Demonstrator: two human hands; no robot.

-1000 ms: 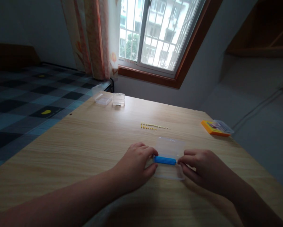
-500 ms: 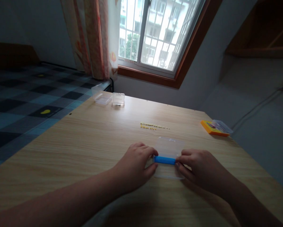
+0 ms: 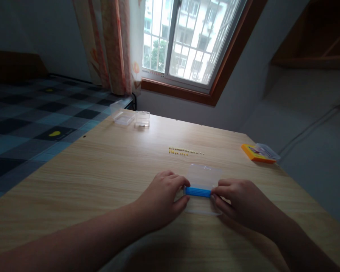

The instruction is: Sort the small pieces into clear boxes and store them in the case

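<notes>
A short blue ribbed bar (image 3: 198, 192) lies across an open clear plastic case (image 3: 204, 176) on the wooden table (image 3: 107, 170). My left hand (image 3: 162, 200) pinches the bar's left end with thumb and fingers curled. My right hand (image 3: 239, 202) pinches its right end in the same way. Both hands rest low over the table, with the case's lid beyond the bar and its base under my fingers.
A row of small yellow bits (image 3: 183, 152) lies beyond the case. Two clear small boxes (image 3: 131, 118) stand at the table's far left corner, an orange box with a clear lid (image 3: 259, 153) at the right edge. A checkered bed (image 3: 30, 121) is left; a window (image 3: 187, 41) is ahead.
My right hand has slid slightly left along the bar's end; the bar and left hand stay almost still.
</notes>
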